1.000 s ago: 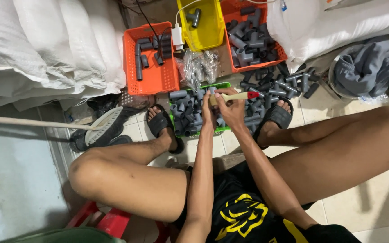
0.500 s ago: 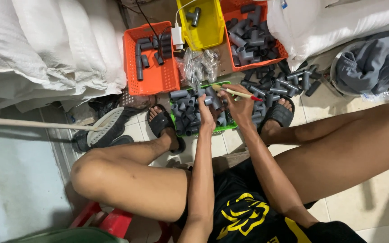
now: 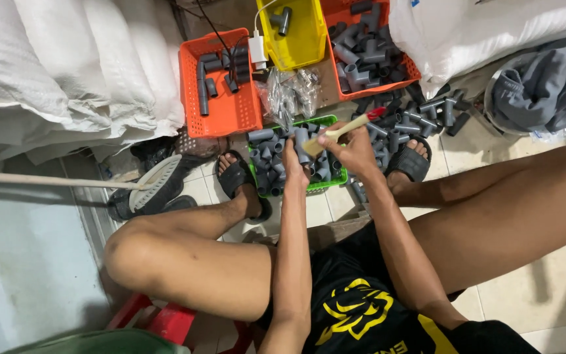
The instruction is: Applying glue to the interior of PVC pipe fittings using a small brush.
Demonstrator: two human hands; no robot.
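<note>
My left hand (image 3: 294, 159) grips a grey pipe fitting (image 3: 302, 143) upright over the green basket (image 3: 339, 178), which is full of grey fittings. My right hand (image 3: 354, 149) holds a small brush with a pale wooden handle (image 3: 337, 133) and a red tip, angled up to the right, its lower end against the fitting. Both hands meet just above the basket, between my sandalled feet.
An orange basket (image 3: 225, 117) with a few fittings sits at the left, a yellow bin (image 3: 299, 39) behind, and another orange basket (image 3: 401, 69) full of fittings at the right. Loose fittings (image 3: 433, 108) lie on the floor. White sacks (image 3: 54, 59) flank both sides. A red stool (image 3: 165, 321) is under me.
Both hands stay over the green basket; the brush handle has tilted and shifted slightly against the fitting. The view has shifted a little.
</note>
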